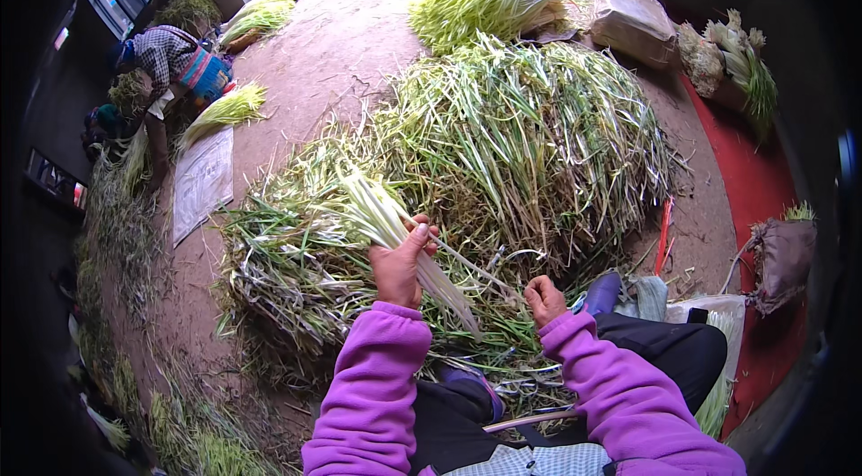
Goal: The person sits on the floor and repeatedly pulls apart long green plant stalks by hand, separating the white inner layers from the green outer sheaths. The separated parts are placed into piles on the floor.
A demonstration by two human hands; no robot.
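Observation:
My left hand (402, 259) is closed around a bunch of pale, chive-like stalks (444, 284), their yellow-green ends pointing up and away. One thin stalk (475, 267) slants from this bunch down to my right hand (544, 301), whose curled fingers meet its lower end. The fingertips of that hand are partly hidden. Under and beyond both hands spreads a large heap of leafy green stalks (532, 119) with brown, withered lower parts. A lower mound (296, 274) of the same plants lies to the left of my left hand.
Behind the heap lies a big pale-green bundle (485, 8) beside a wrapped package (633, 25). A person (172, 62) bends over stalks at left, near a white sheet (204, 179). My shoe (601, 293) touches the heap's edge. A dark bag (784, 264) stands on the red strip at right.

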